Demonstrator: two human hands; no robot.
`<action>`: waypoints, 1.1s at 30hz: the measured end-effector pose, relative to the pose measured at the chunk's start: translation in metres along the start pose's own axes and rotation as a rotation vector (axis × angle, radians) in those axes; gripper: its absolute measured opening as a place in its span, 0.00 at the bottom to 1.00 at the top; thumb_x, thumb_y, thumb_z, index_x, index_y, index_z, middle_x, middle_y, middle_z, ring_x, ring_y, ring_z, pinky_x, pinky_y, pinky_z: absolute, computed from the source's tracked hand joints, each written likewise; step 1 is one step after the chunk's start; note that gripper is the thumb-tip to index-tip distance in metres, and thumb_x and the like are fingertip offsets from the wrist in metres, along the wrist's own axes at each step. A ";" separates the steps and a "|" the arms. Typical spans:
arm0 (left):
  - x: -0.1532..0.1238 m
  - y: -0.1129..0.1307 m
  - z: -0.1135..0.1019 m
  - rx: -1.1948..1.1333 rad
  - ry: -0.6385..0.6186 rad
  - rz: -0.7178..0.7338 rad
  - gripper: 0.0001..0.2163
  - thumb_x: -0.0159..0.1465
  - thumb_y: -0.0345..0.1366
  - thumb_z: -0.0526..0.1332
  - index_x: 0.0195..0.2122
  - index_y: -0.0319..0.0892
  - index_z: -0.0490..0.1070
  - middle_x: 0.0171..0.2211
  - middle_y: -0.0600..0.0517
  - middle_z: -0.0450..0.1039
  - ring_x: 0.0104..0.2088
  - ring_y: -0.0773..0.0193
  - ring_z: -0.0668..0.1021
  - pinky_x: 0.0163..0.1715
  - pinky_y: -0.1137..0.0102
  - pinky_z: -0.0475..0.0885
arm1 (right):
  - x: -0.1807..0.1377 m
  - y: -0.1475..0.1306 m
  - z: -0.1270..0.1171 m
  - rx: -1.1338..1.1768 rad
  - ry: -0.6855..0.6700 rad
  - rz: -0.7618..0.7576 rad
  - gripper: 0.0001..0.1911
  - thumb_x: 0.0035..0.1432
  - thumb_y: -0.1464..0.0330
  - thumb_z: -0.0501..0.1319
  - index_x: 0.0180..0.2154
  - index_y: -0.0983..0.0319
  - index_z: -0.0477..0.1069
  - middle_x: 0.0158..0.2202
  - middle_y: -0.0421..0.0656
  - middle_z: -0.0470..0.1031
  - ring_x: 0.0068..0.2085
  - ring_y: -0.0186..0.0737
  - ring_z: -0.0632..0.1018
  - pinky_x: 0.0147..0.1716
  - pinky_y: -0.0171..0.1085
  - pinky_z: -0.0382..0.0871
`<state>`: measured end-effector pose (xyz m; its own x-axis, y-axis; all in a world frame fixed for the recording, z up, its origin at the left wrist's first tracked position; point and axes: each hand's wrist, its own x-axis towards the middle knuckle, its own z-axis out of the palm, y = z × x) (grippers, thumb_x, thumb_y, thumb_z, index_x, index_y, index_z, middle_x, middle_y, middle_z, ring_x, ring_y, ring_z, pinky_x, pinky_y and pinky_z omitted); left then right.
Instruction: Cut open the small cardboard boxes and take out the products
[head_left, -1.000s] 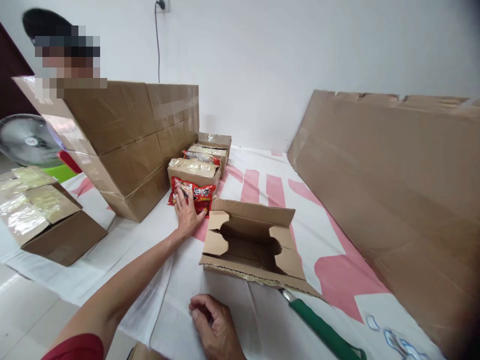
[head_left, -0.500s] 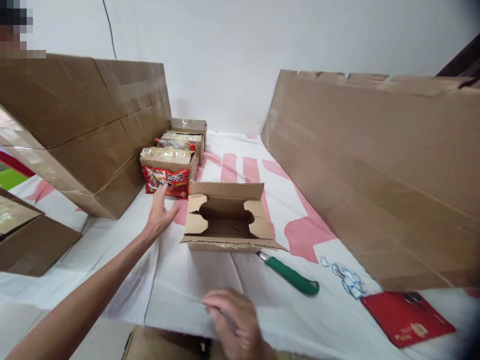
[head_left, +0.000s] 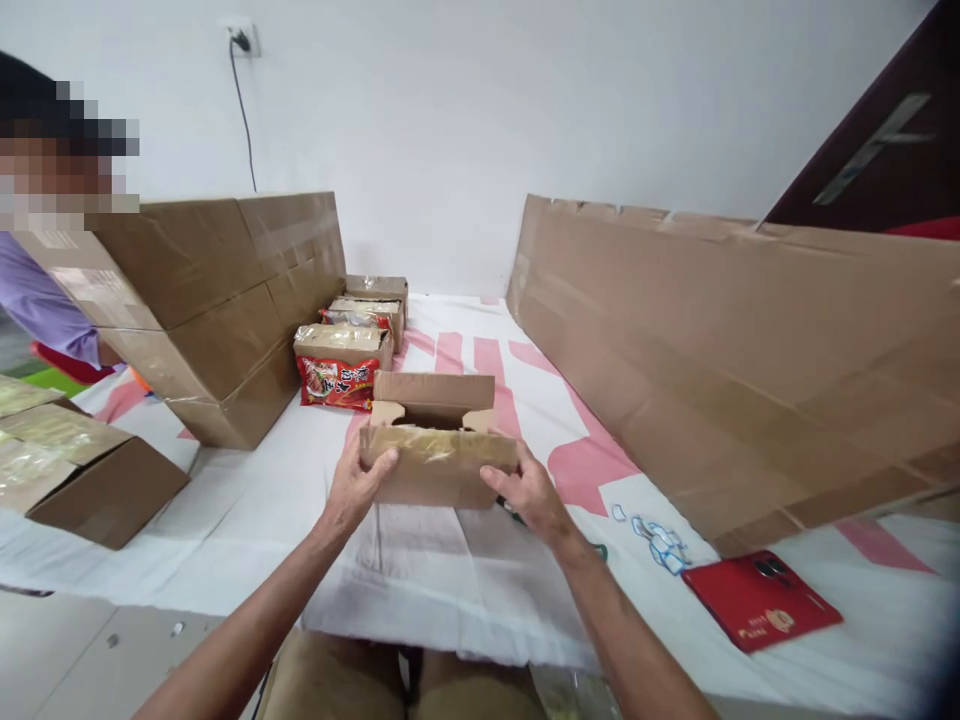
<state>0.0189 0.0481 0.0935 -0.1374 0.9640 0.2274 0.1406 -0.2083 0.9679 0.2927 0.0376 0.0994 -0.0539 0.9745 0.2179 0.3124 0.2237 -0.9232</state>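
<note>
A small open cardboard box [head_left: 435,455] stands on the white and pink sheet [head_left: 420,560] in front of me. My left hand [head_left: 360,485] grips its near left corner, thumb on the taped front flap. At the near right corner my right hand [head_left: 529,490] holds the same box, fingers curled round the edge. The box's back flap stands up. Behind it a red noodle packet [head_left: 337,382] lies against a row of small taped boxes [head_left: 343,343].
Large stacked cartons [head_left: 217,300] stand at the left, with another person [head_left: 52,270] behind them. A long flat cardboard panel [head_left: 720,370] leans along the right. A red phone [head_left: 761,598] and a partly hidden green-handled knife [head_left: 598,549] lie at the right. A taped box [head_left: 75,470] sits at the far left.
My left hand left the red noodle packet and came back to the small box. My right hand rose from the sheet's near edge. Both now hold the box, its front flap raised.
</note>
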 end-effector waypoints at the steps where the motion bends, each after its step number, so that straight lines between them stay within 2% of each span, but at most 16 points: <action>1: -0.006 0.004 -0.003 0.034 0.046 0.008 0.31 0.59 0.52 0.68 0.61 0.45 0.71 0.60 0.44 0.74 0.64 0.44 0.73 0.64 0.55 0.68 | -0.011 -0.003 0.006 -0.037 0.029 -0.004 0.36 0.57 0.51 0.67 0.63 0.58 0.68 0.64 0.53 0.72 0.58 0.54 0.77 0.54 0.49 0.75; 4: -0.038 0.006 -0.024 0.132 0.162 0.028 0.30 0.59 0.49 0.68 0.62 0.48 0.69 0.63 0.46 0.72 0.64 0.47 0.73 0.64 0.57 0.69 | -0.051 -0.006 0.017 -0.115 0.012 -0.018 0.37 0.59 0.52 0.66 0.66 0.57 0.64 0.64 0.52 0.72 0.59 0.53 0.76 0.54 0.48 0.74; 6: -0.060 0.003 -0.036 0.174 0.204 0.009 0.31 0.60 0.48 0.68 0.64 0.50 0.67 0.65 0.46 0.70 0.65 0.47 0.73 0.64 0.57 0.70 | -0.066 -0.005 0.016 -0.104 -0.007 -0.034 0.40 0.59 0.49 0.66 0.67 0.57 0.61 0.65 0.52 0.70 0.62 0.55 0.74 0.57 0.50 0.72; 8: -0.075 -0.002 -0.042 0.195 0.229 -0.020 0.32 0.60 0.49 0.68 0.66 0.50 0.65 0.65 0.45 0.70 0.65 0.47 0.73 0.65 0.56 0.70 | -0.062 -0.006 0.014 -0.052 0.023 -0.051 0.43 0.60 0.45 0.64 0.69 0.57 0.59 0.68 0.54 0.67 0.66 0.57 0.71 0.60 0.53 0.68; 11: -0.081 -0.008 -0.038 0.202 0.265 -0.037 0.32 0.61 0.49 0.67 0.65 0.47 0.65 0.65 0.43 0.70 0.65 0.46 0.72 0.66 0.55 0.69 | -0.032 -0.013 0.014 0.045 0.072 -0.070 0.44 0.63 0.42 0.60 0.70 0.57 0.56 0.71 0.55 0.62 0.70 0.56 0.66 0.64 0.54 0.64; 14: -0.074 -0.010 -0.030 0.202 0.302 -0.039 0.30 0.62 0.50 0.65 0.63 0.45 0.67 0.64 0.42 0.71 0.65 0.45 0.72 0.66 0.54 0.67 | -0.008 -0.023 0.016 0.027 0.041 -0.128 0.36 0.66 0.43 0.56 0.66 0.57 0.65 0.66 0.53 0.71 0.66 0.55 0.71 0.63 0.53 0.66; 16: -0.072 -0.009 -0.026 0.193 0.312 -0.047 0.29 0.63 0.51 0.65 0.62 0.43 0.68 0.64 0.41 0.71 0.65 0.44 0.72 0.67 0.52 0.67 | -0.008 -0.024 0.017 -0.101 0.004 -0.226 0.28 0.68 0.45 0.56 0.56 0.56 0.75 0.58 0.51 0.78 0.62 0.55 0.74 0.63 0.55 0.66; 18: -0.072 -0.008 -0.025 0.171 0.323 -0.057 0.29 0.62 0.51 0.65 0.62 0.41 0.68 0.64 0.40 0.70 0.65 0.43 0.71 0.66 0.51 0.66 | -0.018 -0.018 0.015 -0.233 -0.031 -0.324 0.26 0.69 0.46 0.55 0.51 0.56 0.78 0.56 0.51 0.79 0.62 0.57 0.74 0.65 0.59 0.63; 20: -0.077 -0.010 -0.027 0.129 0.323 -0.069 0.31 0.63 0.52 0.64 0.63 0.41 0.67 0.65 0.39 0.69 0.66 0.43 0.70 0.66 0.51 0.66 | -0.031 -0.007 0.012 -0.294 -0.065 -0.367 0.29 0.69 0.44 0.53 0.55 0.56 0.77 0.64 0.52 0.72 0.67 0.59 0.69 0.67 0.61 0.59; 23: -0.087 -0.020 -0.031 0.053 0.311 -0.105 0.33 0.63 0.53 0.64 0.66 0.43 0.63 0.69 0.38 0.64 0.68 0.43 0.68 0.67 0.50 0.65 | -0.046 0.010 0.007 -0.304 -0.131 -0.339 0.38 0.66 0.40 0.54 0.67 0.55 0.66 0.75 0.52 0.53 0.74 0.61 0.58 0.69 0.60 0.59; 26: -0.098 -0.031 -0.033 0.001 0.231 -0.172 0.35 0.59 0.55 0.67 0.64 0.43 0.65 0.66 0.38 0.67 0.66 0.42 0.70 0.64 0.48 0.67 | -0.051 0.018 0.007 -0.304 -0.171 -0.313 0.44 0.62 0.39 0.58 0.71 0.54 0.58 0.76 0.53 0.48 0.75 0.62 0.56 0.68 0.59 0.62; 29: -0.101 -0.028 -0.035 -0.055 0.166 -0.195 0.32 0.58 0.56 0.68 0.58 0.41 0.69 0.59 0.38 0.74 0.61 0.43 0.75 0.56 0.51 0.75 | -0.050 0.006 0.011 -0.323 -0.171 -0.330 0.45 0.61 0.41 0.61 0.72 0.53 0.55 0.76 0.54 0.48 0.74 0.63 0.56 0.67 0.60 0.63; 31: -0.096 -0.015 -0.038 -0.060 0.240 -0.141 0.29 0.59 0.55 0.68 0.56 0.42 0.70 0.57 0.40 0.75 0.60 0.46 0.76 0.52 0.56 0.77 | -0.046 -0.013 0.014 -0.346 -0.158 -0.395 0.47 0.60 0.44 0.66 0.73 0.52 0.53 0.77 0.53 0.47 0.75 0.64 0.55 0.67 0.60 0.62; 33: -0.088 0.001 -0.043 -0.056 0.343 -0.034 0.26 0.61 0.52 0.68 0.55 0.43 0.71 0.58 0.42 0.74 0.60 0.49 0.76 0.52 0.59 0.77 | -0.041 -0.036 0.019 -0.351 -0.112 -0.495 0.48 0.59 0.49 0.69 0.73 0.51 0.52 0.77 0.51 0.44 0.76 0.63 0.52 0.69 0.61 0.59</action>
<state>-0.0114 -0.0444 0.0793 -0.4640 0.8610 0.2084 0.0772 -0.1951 0.9777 0.2660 -0.0100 0.1174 -0.3652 0.7570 0.5418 0.5177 0.6488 -0.5576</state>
